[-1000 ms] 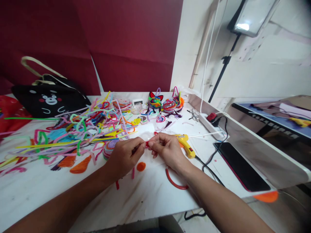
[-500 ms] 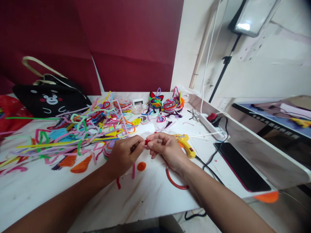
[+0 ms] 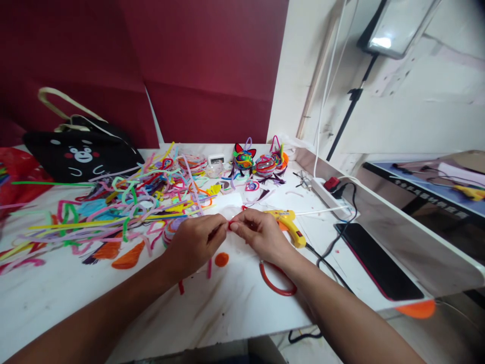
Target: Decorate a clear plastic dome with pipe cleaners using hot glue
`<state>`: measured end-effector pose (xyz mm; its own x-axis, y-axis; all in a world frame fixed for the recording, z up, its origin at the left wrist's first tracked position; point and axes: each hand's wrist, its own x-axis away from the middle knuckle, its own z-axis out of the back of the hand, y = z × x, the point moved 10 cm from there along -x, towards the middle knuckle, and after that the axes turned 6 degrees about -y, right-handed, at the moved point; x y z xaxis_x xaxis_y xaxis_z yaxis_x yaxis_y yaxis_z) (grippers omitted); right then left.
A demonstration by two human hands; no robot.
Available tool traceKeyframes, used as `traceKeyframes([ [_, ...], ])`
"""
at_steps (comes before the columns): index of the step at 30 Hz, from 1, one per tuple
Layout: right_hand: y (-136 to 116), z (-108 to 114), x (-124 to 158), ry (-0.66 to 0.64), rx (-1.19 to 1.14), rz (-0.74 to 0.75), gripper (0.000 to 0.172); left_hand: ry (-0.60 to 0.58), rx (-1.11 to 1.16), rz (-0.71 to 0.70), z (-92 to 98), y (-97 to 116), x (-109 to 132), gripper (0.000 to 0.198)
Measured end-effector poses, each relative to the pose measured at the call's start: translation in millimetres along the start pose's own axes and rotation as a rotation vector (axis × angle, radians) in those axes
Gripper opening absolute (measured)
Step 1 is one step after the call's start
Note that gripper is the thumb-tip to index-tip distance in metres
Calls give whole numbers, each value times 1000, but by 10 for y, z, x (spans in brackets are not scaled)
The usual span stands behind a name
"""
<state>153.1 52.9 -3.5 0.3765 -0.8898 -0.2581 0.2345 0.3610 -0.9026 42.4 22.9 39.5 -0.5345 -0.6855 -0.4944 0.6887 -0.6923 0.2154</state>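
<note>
Fingertip to fingertip, my left hand (image 3: pixel 197 243) and my right hand (image 3: pixel 262 235) pinch a small piece of red pipe cleaner (image 3: pixel 230 225) above the table. Fingers cover most of it, so its shape is hard to make out. Below the hands lies an orange fuzzy disc (image 3: pixel 222 260), with a pink pipe cleaner piece (image 3: pixel 209 268) to its left and a red one (image 3: pixel 181 287) partly behind my left forearm. A red curved handle (image 3: pixel 275 287) shows beside my right wrist. Past my right hand is a yellow glue gun (image 3: pixel 291 227).
Many coloured pipe cleaners (image 3: pixel 147 194) are heaped on the left, before a black bag (image 3: pixel 81 154). Wrapped colourful ornaments (image 3: pixel 244 160) stand at the back. On the right are a power strip (image 3: pixel 329 194), cables and a phone (image 3: pixel 377 260), beside a raised table edge (image 3: pixel 397 217).
My fingers have closed in further over the red pipe cleaner, so less of it shows. My right hand's lower fingers have curled in. Things on the table stay in place.
</note>
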Motion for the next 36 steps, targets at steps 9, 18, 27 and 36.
traceKeyframes([
  [9, 8, 19, 9, -39, 66, -44, 12, -37, 142, -7, -3, 7, -43, 18],
  [18, 168, -57, 2, -10, -469, -173, 19, 7, 166, 96, 57, -68, -57, 15],
  [27, 227, -132, 21, 79, -808, -194, 27, -17, 471, 272, -116, -241, 12, 16],
  [36, 194, -210, 6, -14, -891, -231, 32, -44, 631, 338, -174, -318, -6, 15],
])
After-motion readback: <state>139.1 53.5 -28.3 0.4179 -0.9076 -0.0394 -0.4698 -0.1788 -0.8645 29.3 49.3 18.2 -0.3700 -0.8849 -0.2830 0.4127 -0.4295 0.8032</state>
